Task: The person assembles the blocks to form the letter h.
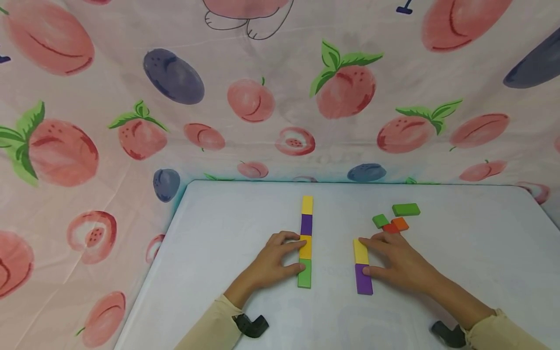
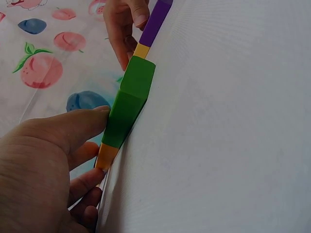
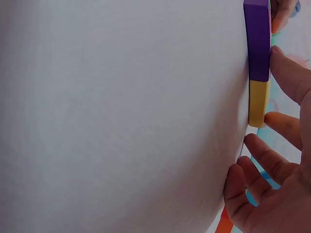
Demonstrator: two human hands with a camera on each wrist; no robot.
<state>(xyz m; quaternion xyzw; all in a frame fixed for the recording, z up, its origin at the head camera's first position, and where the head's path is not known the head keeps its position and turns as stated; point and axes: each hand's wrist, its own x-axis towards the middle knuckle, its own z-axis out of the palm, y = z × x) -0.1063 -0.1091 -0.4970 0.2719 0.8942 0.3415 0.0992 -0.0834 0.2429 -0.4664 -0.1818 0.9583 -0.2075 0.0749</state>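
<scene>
A straight column of flat blocks lies on the white table, running from a far yellow block point(image 1: 307, 204) through a purple block point(image 1: 306, 224) and a nearer yellow block point(image 1: 305, 250) to a green block point(image 1: 305, 277). My left hand point(image 1: 274, 260) touches this column from its left side, index fingertip on the nearer yellow block and thumb on the green one. To the right, a yellow block point(image 1: 360, 253) and a purple block point(image 1: 363, 282) lie end to end. My right hand point(image 1: 400, 260) touches them with relaxed fingers, index fingertip on the yellow and thumb at the purple block's edge.
Beyond my right hand lie a long green block point(image 1: 406, 209), a small green block point(image 1: 380, 221), an orange block point(image 1: 400, 223) and a red block point(image 1: 391, 228), partly covered by the hand. A fruit-printed cloth point(image 1: 245, 58) hangs behind the white table point(image 1: 227, 209).
</scene>
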